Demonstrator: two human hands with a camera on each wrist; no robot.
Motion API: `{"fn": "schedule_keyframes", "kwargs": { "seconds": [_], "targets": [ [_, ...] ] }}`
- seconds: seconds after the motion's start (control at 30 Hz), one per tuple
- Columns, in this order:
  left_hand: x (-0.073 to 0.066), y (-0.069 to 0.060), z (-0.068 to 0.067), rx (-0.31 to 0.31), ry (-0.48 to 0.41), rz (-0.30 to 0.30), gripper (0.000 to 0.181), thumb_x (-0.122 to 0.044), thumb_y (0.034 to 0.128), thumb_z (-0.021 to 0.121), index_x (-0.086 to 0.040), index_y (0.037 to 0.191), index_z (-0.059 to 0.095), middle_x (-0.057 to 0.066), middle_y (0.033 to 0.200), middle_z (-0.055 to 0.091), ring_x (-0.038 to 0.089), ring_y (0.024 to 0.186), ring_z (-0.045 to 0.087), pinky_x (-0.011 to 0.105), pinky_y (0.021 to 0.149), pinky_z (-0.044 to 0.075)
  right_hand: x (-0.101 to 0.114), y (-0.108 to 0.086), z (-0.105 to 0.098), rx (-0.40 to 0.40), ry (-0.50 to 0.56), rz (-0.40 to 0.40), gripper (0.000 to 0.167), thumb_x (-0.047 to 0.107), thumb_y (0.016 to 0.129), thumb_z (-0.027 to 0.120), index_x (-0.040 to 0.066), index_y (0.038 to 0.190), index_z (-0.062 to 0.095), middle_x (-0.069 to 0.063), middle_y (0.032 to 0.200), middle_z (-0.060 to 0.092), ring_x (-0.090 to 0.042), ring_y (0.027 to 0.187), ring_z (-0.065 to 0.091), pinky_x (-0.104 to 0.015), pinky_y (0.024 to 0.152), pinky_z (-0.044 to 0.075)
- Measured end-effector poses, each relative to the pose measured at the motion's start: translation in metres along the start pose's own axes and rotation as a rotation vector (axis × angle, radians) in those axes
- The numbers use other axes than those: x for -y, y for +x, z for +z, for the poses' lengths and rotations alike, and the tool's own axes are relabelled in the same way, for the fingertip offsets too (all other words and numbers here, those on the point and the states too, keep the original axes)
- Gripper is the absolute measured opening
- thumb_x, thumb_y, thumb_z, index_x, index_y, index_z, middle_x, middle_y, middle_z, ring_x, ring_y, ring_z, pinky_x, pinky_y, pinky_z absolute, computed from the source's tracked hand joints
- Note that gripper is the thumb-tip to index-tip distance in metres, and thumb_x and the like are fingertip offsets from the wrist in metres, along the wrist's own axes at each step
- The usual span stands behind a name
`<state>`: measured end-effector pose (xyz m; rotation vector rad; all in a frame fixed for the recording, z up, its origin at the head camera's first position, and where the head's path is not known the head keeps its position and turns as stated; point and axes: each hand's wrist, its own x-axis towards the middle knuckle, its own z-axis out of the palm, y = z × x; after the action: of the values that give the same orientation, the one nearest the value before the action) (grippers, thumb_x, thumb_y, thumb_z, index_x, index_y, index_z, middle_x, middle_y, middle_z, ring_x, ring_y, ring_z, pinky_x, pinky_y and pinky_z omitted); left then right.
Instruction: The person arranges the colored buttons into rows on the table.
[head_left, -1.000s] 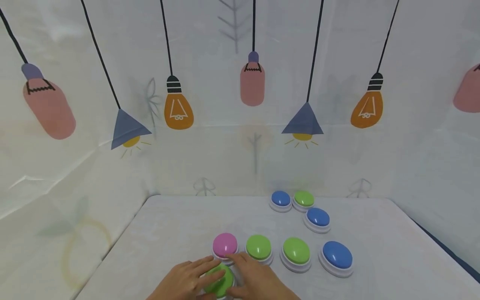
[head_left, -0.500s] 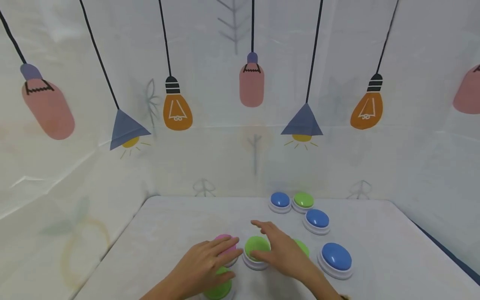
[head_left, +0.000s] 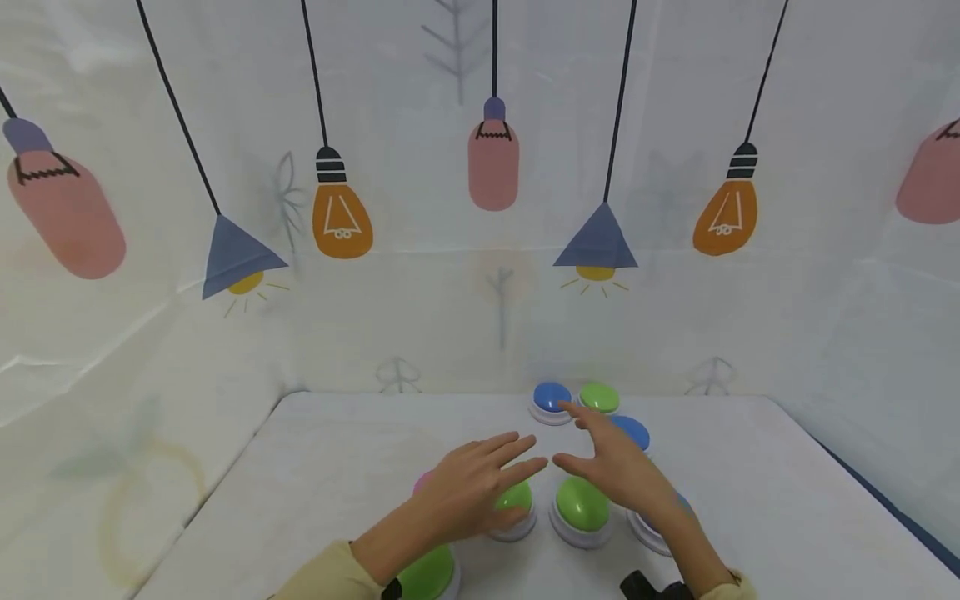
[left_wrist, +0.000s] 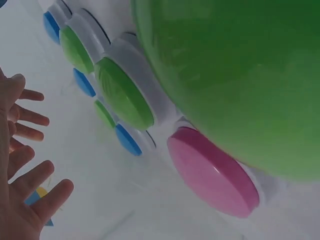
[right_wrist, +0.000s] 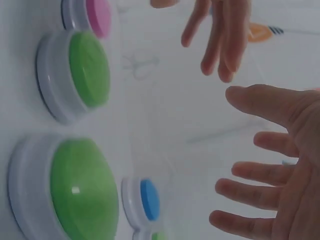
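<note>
My left hand [head_left: 476, 487] hovers with spread fingers above a green push button [head_left: 516, 497], covering most of a pink button [left_wrist: 212, 172]. Farther right, my right hand [head_left: 618, 467] is held up with thumb and fingers apart, above and behind another green button [head_left: 582, 504]. Both hands hold nothing; the right wrist view shows air between them and the buttons. The right forearm partly hides a blue button [head_left: 651, 533]. Below my left wrist sits a nearer green button [head_left: 427, 573], partly hidden by the arm; it looms large in the left wrist view.
At the back of the white table [head_left: 360, 442] stand a blue button [head_left: 552, 397], a green button [head_left: 600, 397] and a second blue button [head_left: 633, 432]. A white cloth wall [head_left: 420, 308] printed with lamps rises behind the table and along its sides.
Both hands have lifted away from the nearest green button and moved forward and to the right, the right hand leading. The buttons keep their places; the head view has shifted slightly.
</note>
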<state>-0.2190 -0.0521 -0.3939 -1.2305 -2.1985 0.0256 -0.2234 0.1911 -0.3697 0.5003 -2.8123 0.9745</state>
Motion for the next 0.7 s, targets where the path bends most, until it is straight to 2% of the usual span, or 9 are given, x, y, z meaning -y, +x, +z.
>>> {"fn": "schedule_keyframes", "kwargs": {
  "seconds": [0.1, 0.23, 0.37, 0.53, 0.7],
  "targets": [
    [-0.001, 0.015, 0.010, 0.034, 0.001, -0.019, 0.065, -0.056, 0.0845, 0.071, -0.025, 0.140, 0.056, 0.002, 0.143, 0.056, 0.020, 0.127, 0.057, 0.034, 0.090, 0.056, -0.014, 0.001, -0.010, -0.021, -0.024, 0.004, 0.072, 0.034, 0.091, 0.071, 0.012, 0.151, 0.038, -0.020, 0.146, 0.047, -0.043, 0.130, 0.049, -0.063, 0.096, 0.047],
    [-0.003, 0.034, 0.022, 0.079, -0.042, -0.056, 0.067, -0.055, 0.0854, 0.071, -0.025, 0.143, 0.053, 0.002, 0.146, 0.054, 0.020, 0.126, 0.058, 0.034, 0.090, 0.056, -0.032, 0.003, -0.022, -0.068, -0.074, -0.003, 0.070, 0.030, 0.092, 0.070, 0.008, 0.150, 0.038, -0.023, 0.145, 0.045, -0.045, 0.127, 0.050, -0.062, 0.094, 0.048],
    [-0.004, 0.054, 0.033, 0.123, -0.080, -0.089, 0.068, -0.054, 0.0864, 0.070, -0.025, 0.145, 0.051, 0.003, 0.150, 0.049, 0.019, 0.129, 0.055, 0.033, 0.093, 0.055, -0.052, 0.005, -0.030, -0.087, -0.081, 0.035, 0.069, 0.027, 0.093, 0.068, 0.006, 0.150, 0.035, -0.026, 0.149, 0.038, -0.049, 0.131, 0.044, -0.065, 0.095, 0.046],
    [-0.007, 0.080, 0.046, 0.188, -0.098, -0.129, 0.071, -0.056, 0.0878, 0.067, -0.027, 0.149, 0.046, 0.004, 0.153, 0.045, 0.020, 0.133, 0.051, 0.034, 0.096, 0.053, -0.077, 0.010, -0.032, -0.089, -0.096, 0.080, 0.070, 0.025, 0.093, 0.068, 0.001, 0.150, 0.034, -0.031, 0.150, 0.034, -0.055, 0.134, 0.035, -0.070, 0.101, 0.036],
    [-0.011, 0.102, 0.059, 0.238, -0.148, -0.157, 0.072, -0.055, 0.0877, 0.068, -0.027, 0.149, 0.045, 0.005, 0.154, 0.043, 0.019, 0.137, 0.048, 0.035, 0.097, 0.053, -0.098, 0.014, -0.029, -0.091, -0.096, 0.090, 0.071, 0.023, 0.093, 0.069, -0.003, 0.149, 0.034, -0.034, 0.149, 0.032, -0.057, 0.134, 0.034, -0.071, 0.101, 0.035]
  ]
}}
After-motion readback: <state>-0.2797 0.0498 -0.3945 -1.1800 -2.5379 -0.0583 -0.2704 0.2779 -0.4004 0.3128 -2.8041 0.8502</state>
